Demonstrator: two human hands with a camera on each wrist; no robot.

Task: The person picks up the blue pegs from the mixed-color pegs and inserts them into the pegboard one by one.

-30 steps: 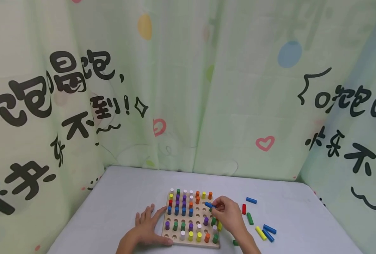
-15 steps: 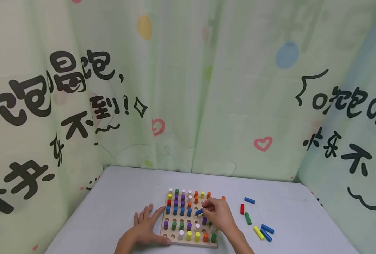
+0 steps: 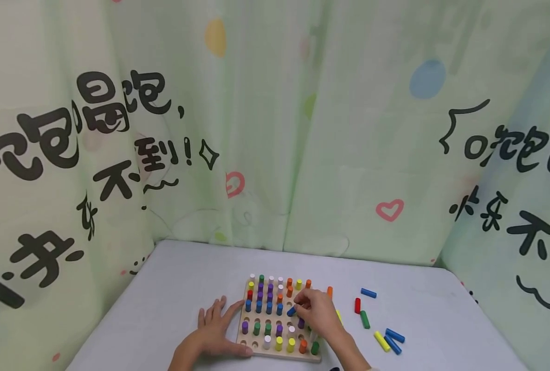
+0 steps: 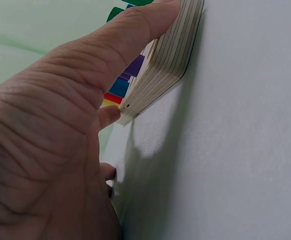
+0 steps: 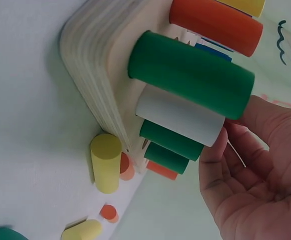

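A wooden pegboard (image 3: 279, 355) with rows of coloured pegs lies on the table. My left hand (image 3: 214, 332) rests at its left side, fingers spread, thumb (image 4: 140, 25) against the front corner and a fingertip touching the left edge. Over the board, my right hand (image 3: 321, 314) pinches a blue peg (image 3: 291, 311), which tilts at the right end of a row of upright blue pegs (image 3: 269, 308). Whether its lower end is in a hole cannot be told. In the right wrist view, a green peg (image 5: 190, 75) and a white peg (image 5: 180, 115) hide the right fingertips.
Loose pegs lie right of the board: a red peg (image 3: 357, 305), a green peg (image 3: 365, 319), a yellow peg (image 3: 382, 341) and several blue ones (image 3: 368, 292). Close beside the board's edge is another yellow peg (image 5: 106, 167). A printed curtain (image 3: 339, 206) stands behind the table.
My right hand has moved left over the board with the blue peg, bringing it to the end of the blue row. The left hand stays at the board's side.
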